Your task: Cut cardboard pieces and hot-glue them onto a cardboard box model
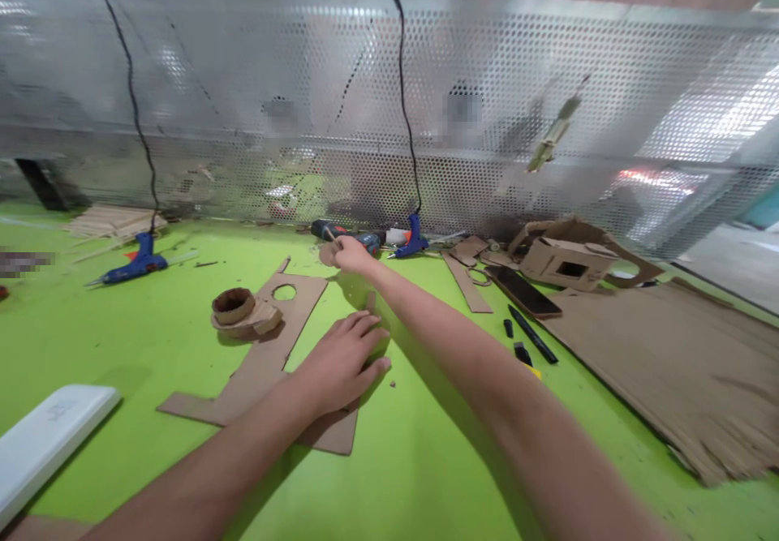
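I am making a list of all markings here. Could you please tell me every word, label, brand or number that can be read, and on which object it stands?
None can be read.
White flat object at the lower left: a faint grey marking, too blurred to read.
Cordless tool by the right hand: no legible label.
Blue glue guns: no text visible.

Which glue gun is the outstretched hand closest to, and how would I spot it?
Follow the perforated metal screen to its base mid-table. There, beside the right hand, a blue glue gun stands nose-down under a hanging black cord. The other blue glue gun lies flat, far left.
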The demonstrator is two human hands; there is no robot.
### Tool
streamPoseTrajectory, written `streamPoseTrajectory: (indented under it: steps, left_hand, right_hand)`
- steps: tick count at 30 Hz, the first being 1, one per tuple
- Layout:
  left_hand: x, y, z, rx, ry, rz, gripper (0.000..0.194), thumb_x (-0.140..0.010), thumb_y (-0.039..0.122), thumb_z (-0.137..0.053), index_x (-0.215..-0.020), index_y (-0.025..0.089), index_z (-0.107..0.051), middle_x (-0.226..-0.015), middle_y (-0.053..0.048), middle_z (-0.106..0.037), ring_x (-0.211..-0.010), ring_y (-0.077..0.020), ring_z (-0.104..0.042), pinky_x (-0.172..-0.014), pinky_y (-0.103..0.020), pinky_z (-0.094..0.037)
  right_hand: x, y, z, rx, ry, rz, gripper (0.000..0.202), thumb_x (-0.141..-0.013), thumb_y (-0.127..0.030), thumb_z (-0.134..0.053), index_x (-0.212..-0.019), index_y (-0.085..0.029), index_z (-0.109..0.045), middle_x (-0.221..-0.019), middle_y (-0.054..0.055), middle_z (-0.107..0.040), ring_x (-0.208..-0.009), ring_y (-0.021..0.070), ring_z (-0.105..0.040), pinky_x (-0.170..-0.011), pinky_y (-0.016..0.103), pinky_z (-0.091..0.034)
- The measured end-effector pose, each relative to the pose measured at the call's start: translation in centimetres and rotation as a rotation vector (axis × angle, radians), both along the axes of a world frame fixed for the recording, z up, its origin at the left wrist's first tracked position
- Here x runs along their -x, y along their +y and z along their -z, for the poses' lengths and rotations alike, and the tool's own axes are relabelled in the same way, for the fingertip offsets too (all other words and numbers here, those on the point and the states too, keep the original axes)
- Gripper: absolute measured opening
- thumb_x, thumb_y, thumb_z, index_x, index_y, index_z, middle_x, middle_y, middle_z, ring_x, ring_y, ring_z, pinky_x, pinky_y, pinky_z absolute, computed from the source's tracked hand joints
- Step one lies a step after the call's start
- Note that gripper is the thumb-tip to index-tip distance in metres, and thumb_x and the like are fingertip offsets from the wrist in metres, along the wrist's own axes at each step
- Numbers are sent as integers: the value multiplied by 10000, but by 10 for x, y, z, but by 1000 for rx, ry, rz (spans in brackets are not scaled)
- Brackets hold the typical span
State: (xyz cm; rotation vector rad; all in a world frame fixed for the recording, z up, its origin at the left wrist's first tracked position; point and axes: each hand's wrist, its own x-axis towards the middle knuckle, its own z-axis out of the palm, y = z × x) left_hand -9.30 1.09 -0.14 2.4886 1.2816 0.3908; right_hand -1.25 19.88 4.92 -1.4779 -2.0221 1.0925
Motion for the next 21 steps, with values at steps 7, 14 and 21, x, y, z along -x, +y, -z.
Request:
streamPoseTrajectory:
  steps: [7,14,21]
  left_hand:
    - [4,-1,1,-32,-9,20,465,-1134,441,-525,-1530,242,-667,-1683,-123,-601,-1625,-370,-469,-1345,-644,-395]
    - [4,-3,8,-64,-10,45,453,-1129,474,-532,-1471,238,-713,-1646,-121,-634,-1582,-355,-516,-1334,-598,-408]
    - [1,-5,11,-51,23,64,489,-1140,487,-495,-1493,210,-690,-1675,-134,-597,-1608,-348,-479,-1343,-591,-390]
  right_hand:
    - [-104,-92,-37,267,482,-103,241,-975,-189,-448,-1166,-194,-596,-873,29,-572,-698,158,-560,-581,236,-461]
    - [-221,-243,-39,548,1093,145,450,-1037,-668,-544,-1129,-228,-577,-871,27,-474,-651,154,-334,-424,188,-202]
    - [-314,-467,63,485,516,142,700,-813,-862,-680,-583,-251,-428,-548,8,-409,-466,133,-399,-486,284,-388]
